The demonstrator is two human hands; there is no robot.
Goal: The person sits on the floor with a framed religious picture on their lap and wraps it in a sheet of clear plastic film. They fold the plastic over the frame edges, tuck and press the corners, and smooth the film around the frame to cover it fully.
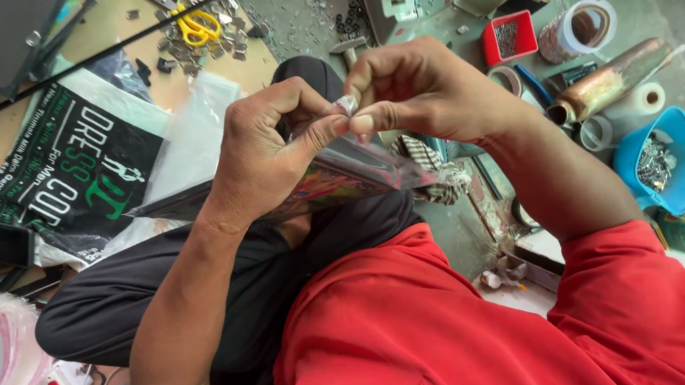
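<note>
My left hand [267, 145] and my right hand [420, 89] meet in the middle of the head view. Both pinch the top corner of a clear plastic packet [357, 170] that holds something colourful. The packet hangs down between my hands, over my lap in dark trousers. My thumbs and forefingers press together on a small shiny bit at the packet's tip [347, 104]. Red sleeves cover both my upper arms.
A black printed bag [72, 168] and clear plastic sheets lie at left. Yellow scissors [197, 26] sit among metal scraps. At right are a red tray [509, 37], tape rolls [586, 27], a copper-coloured tube [612, 79] and a blue tub [674, 156] of metal bits.
</note>
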